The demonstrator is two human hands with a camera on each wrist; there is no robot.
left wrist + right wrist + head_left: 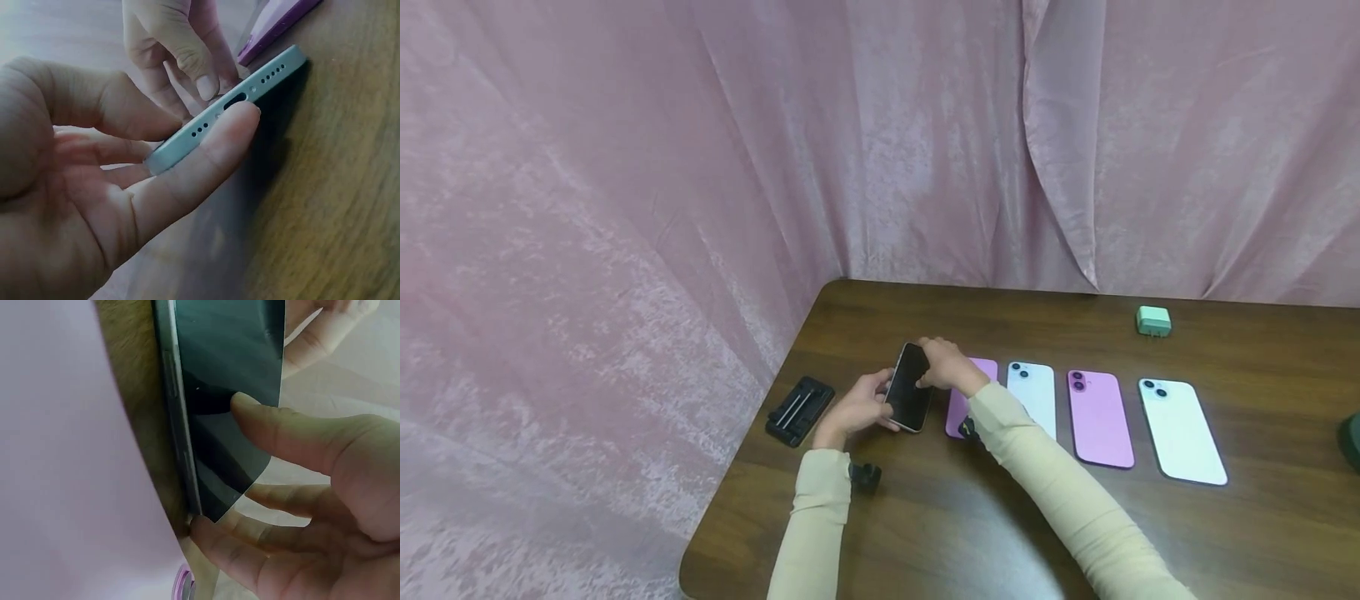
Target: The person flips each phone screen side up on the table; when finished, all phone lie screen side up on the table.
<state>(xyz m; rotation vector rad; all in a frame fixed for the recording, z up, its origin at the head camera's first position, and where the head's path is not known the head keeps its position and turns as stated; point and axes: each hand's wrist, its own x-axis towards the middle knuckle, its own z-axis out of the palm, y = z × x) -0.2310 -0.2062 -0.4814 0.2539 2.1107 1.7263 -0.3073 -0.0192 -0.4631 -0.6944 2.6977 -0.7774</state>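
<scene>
A smartphone [913, 407], dark screen facing up, is held between both hands over the left part of the table. My left hand [859, 407] grips its near left corner, thumb on the screen side. In the left wrist view a finger crosses the phone's pale bottom edge [274, 74] beside the charging port. At the far right end, my right hand [949, 367] pinches the phone, its thumb on the glass [225, 350] and fingers at the top end. Nearest to that hand lies a pink-purple phone [957, 412], partly covered by the right forearm.
Rightward in a row lie a light blue phone [1036, 392], another pink-purple phone [1101, 425] and a whitish phone [1183, 433], backs up. A black case with thin rods [800, 410] sits left. A mint-green plug adapter [1153, 321] stands behind; a dark green object [1351, 440] shows far right.
</scene>
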